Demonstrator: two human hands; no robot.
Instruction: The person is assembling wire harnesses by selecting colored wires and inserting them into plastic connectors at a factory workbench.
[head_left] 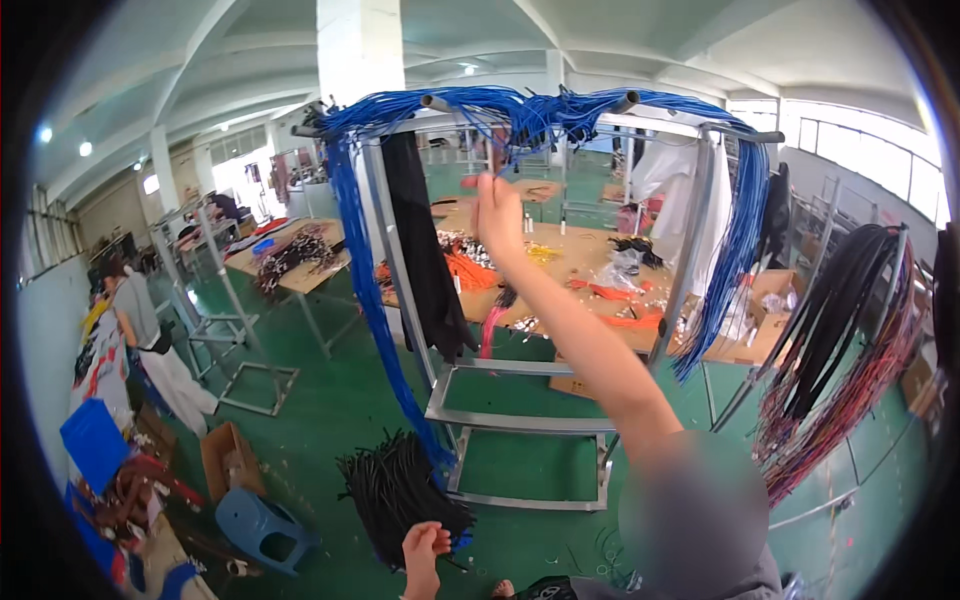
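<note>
**Wires half hung on the rack**

Head view: wires (520,105) in blue already drape over the metal rack (520,420), falling at both ends. At twelve o'clock the right hand (498,215) reaches up, fingers pinched on a strand beneath the top bar. At six o'clock the left hand (425,545) rests, loosely curled, against a black wire bundle (395,495) on the green floor (330,400), apparently still unhung.
</note>
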